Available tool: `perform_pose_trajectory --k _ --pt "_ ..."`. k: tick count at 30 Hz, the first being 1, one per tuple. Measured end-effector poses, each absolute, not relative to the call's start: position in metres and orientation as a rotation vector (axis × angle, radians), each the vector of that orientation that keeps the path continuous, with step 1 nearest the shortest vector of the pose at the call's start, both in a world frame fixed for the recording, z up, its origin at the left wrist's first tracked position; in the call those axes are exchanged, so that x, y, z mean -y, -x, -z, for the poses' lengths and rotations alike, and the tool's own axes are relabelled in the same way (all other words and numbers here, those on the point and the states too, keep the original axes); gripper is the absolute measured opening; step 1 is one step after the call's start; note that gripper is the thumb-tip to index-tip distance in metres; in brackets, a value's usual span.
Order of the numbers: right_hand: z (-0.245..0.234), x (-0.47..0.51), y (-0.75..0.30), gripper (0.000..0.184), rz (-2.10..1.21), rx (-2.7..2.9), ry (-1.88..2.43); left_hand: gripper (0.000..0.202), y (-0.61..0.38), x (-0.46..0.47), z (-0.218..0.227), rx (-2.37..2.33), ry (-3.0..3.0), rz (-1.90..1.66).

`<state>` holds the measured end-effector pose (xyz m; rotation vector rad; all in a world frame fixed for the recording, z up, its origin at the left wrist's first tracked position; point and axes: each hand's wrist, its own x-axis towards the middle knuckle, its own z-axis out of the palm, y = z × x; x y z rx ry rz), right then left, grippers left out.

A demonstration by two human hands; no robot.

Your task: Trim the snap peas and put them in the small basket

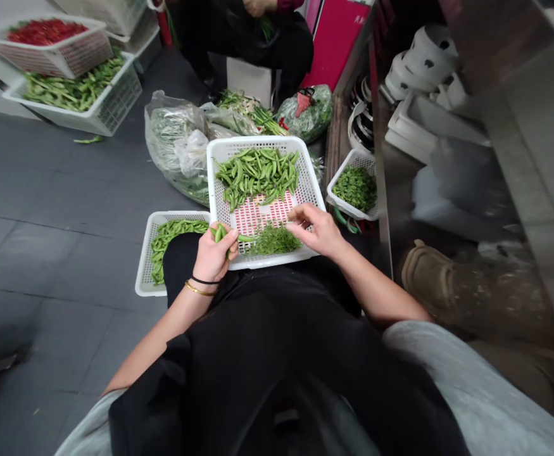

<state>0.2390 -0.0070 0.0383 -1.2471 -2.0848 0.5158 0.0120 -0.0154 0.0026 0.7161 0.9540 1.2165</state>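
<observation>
Left hand curled in a loose grip, thumb laid forward over the bent fingers, left forearm angling up from lower left. Right hand reaching leftward, thumb and index finger extended with tips slightly apart, right forearm slanting in from lower right; hands well apart.

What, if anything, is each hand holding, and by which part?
The left hand holds green pods, ends poking out, gripped part hidden. The right hand shows nothing held.
</observation>
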Motion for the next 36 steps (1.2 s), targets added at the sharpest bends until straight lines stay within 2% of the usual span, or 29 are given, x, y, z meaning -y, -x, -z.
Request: perform_pose_trajectory --k 2,6,9,11,14,18,21,23,25,28,30,33,36 --pt "-0.034 0.007 -0.228 0.028 -0.563 2.259 1.219 0.028 -0.014 0.017 -0.003 -0.966 -0.802 -1.184" --pt "-0.024 0.005 -0.206 0.026 -0.494 2.671 1.102 0.021 -0.005 0.017 -0.011 -1.079 -1.159 -1.063" --pt "-0.021 0.001 -0.204 0.027 -0.57 2.743 0.937 0.018 0.007 0.016 -0.02 -1.047 -1.585 -0.75" --pt "-0.02 0.0 -0.203 0.026 -0.607 2.699 0.894 0.019 0.006 0.017 -0.023 -0.964 -1.649 -0.55" --pt "-0.016 0.001 -0.196 0.026 -0.547 2.535 1.056 0.024 -0.009 0.02 -0.019 -0.957 -1.372 -0.569" --pt "-0.009 0.001 -0.201 0.028 -0.501 2.391 1.215 0.029 -0.019 0.013 -0.005 -1.041 -0.857 -0.995" --pt "-0.004 -0.008 -0.227 0.024 -0.671 2.534 1.221 0.027 -0.002 -0.004 0.004 -1.084 -0.621 -1.176" --pt "0.003 -0.024 -0.242 0.017 -0.865 2.729 1.22 0.022 0.012 -0.013 0.008 -1.039 -0.544 -1.145" --pt "0.015 -0.047 -0.245 0.025 -0.942 2.82 1.286 0.019 0.017 -0.017 0.011 -0.951 -0.514 -1.047" --pt "0.037 -0.084 -0.224 0.021 -0.708 2.644 1.506 0.028 0.01 -0.014 0.015 -0.853 -0.509 -0.892" --pt "0.05 -0.103 -0.204 0.026 -0.635 2.573 1.544 0.02 0.001 -0.01 0.016 -0.807 -0.5 -0.823" --pt "0.064 -0.12 -0.186 0.034 -0.632 2.558 1.536 0.017 -0.003 -0.006 0.017 -0.744 -0.486 -0.799" --pt "0.069 -0.122 -0.185 0.031 -0.612 2.542 1.553 0.022 0.0 -0.006 0.019 -0.754 -0.48 -0.798"
